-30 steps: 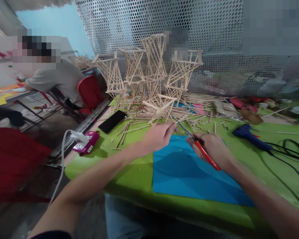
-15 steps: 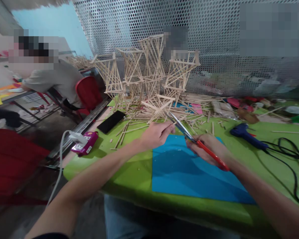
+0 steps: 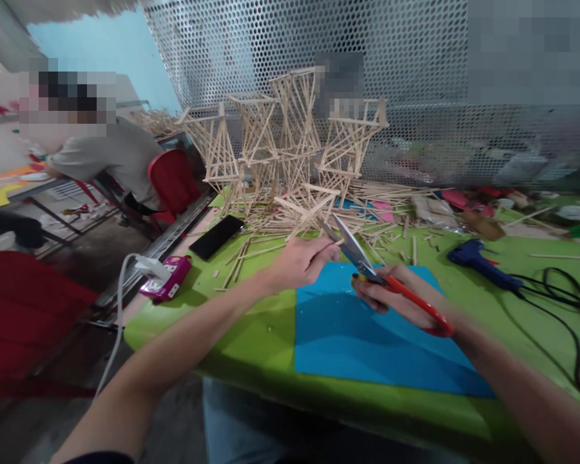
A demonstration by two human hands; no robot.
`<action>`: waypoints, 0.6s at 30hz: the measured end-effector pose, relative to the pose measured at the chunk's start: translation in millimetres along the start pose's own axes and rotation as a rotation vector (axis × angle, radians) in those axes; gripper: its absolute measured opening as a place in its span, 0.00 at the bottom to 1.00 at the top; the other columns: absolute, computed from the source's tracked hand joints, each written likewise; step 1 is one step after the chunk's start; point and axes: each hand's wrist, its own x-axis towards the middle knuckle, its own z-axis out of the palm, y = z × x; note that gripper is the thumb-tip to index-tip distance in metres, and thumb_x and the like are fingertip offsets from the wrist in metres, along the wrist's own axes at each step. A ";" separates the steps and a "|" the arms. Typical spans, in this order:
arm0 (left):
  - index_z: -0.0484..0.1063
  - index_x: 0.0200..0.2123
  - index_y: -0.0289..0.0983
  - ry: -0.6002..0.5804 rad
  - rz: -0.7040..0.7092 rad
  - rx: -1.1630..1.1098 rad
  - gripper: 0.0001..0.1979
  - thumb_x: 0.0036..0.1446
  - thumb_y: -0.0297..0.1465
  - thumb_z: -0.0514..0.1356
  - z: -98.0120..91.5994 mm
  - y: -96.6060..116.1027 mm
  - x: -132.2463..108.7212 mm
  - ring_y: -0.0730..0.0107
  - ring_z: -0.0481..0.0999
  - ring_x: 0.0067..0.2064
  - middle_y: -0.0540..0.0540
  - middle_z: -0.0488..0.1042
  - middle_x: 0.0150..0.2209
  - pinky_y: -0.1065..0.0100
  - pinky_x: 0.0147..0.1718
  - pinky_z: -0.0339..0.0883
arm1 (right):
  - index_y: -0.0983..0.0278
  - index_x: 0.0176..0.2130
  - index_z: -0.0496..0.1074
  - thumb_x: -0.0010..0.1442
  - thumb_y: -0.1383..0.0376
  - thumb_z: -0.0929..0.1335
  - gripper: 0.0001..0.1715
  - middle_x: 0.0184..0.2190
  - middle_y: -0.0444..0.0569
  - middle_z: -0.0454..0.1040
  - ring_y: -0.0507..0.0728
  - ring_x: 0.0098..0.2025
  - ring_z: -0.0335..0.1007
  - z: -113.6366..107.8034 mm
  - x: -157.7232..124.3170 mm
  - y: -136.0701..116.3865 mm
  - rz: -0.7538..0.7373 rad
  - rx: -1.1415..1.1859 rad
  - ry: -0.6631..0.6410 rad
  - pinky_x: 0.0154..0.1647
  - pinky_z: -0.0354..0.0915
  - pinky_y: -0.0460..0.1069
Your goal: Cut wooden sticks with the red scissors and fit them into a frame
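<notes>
My right hand (image 3: pixel 399 296) is closed round the red handles of a pair of scissors (image 3: pixel 403 298), whose metal blades are parted and point away to the left. Between the blades lies the tip of a thin wooden stick (image 3: pixel 339 243), pinched in the fingers of my left hand (image 3: pixel 302 261); most of the stick is hidden by that hand. Below both hands a blue sheet (image 3: pixel 348 341) lies on the green tabletop (image 3: pixel 251 341). Just beyond my hands, a small frame of glued sticks (image 3: pixel 309 209) rests on a heap of loose sticks.
Several lattice towers of sticks (image 3: pixel 297 116) stand at the back against a perforated metal screen (image 3: pixel 415 64). A phone (image 3: pixel 217 236) and a purple power strip (image 3: pixel 167 278) are at left, a blue glue gun (image 3: pixel 483 265) with black cable at right. A person (image 3: pixel 111 151) sits beyond the left edge.
The scissor blades have spread wider apart, now on either side of the stick's tip. My right hand has shifted slightly; my left hand stays nearly in place.
</notes>
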 end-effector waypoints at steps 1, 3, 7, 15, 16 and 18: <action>0.79 0.43 0.36 -0.002 -0.010 0.003 0.23 0.79 0.38 0.47 -0.3 1.0 0.1 0.74 0.76 0.28 0.46 0.81 0.31 0.72 0.33 0.68 | 0.62 0.26 0.69 0.69 0.54 0.66 0.22 0.22 0.45 0.70 0.54 0.25 0.67 -0.9 0.3 1.0 0.015 0.011 -0.016 0.28 0.65 0.49; 0.79 0.44 0.35 -0.010 -0.023 0.003 0.23 0.79 0.39 0.46 -0.8 2.9 0.5 0.74 0.74 0.26 0.47 0.79 0.29 0.72 0.31 0.67 | 0.62 0.29 0.70 0.68 0.51 0.69 0.21 0.23 0.44 0.69 0.54 0.26 0.66 -3.5 1.2 3.6 0.020 -0.025 0.005 0.28 0.62 0.49; 0.79 0.45 0.35 -0.001 -0.052 -0.032 0.24 0.79 0.41 0.46 -1.1 4.4 2.7 0.74 0.68 0.23 0.49 0.74 0.26 0.71 0.26 0.61 | 0.61 0.31 0.70 0.63 0.45 0.72 0.24 0.24 0.43 0.68 0.54 0.28 0.63 -7.1 4.2 6.6 -0.021 -0.130 0.136 0.28 0.58 0.49; 0.74 0.46 0.37 0.031 -0.163 -0.144 0.23 0.78 0.46 0.47 3.7 0.3 6.9 0.71 0.66 0.24 0.51 0.67 0.24 0.68 0.27 0.61 | 0.59 0.27 0.62 0.61 0.42 0.72 0.28 0.20 0.42 0.66 0.53 0.24 0.57 -13.0 10.6 7.0 0.063 -0.448 0.416 0.26 0.50 0.49; 0.73 0.46 0.37 0.043 -0.172 -0.191 0.23 0.78 0.48 0.47 5.5 -1.2 6.4 0.72 0.65 0.24 0.52 0.66 0.24 0.68 0.27 0.61 | 0.59 0.27 0.62 0.60 0.42 0.72 0.28 0.21 0.43 0.66 0.53 0.24 0.58 -15.5 10.5 7.3 0.057 -0.474 0.416 0.26 0.50 0.49; 0.72 0.46 0.37 0.101 -0.210 -0.325 0.24 0.77 0.50 0.47 9.5 -4.8 5.2 0.72 0.64 0.24 0.53 0.64 0.23 0.69 0.25 0.61 | 0.59 0.27 0.61 0.60 0.41 0.72 0.30 0.21 0.44 0.67 0.54 0.24 0.57 -23.4 9.9 8.5 0.038 -0.528 0.422 0.27 0.50 0.50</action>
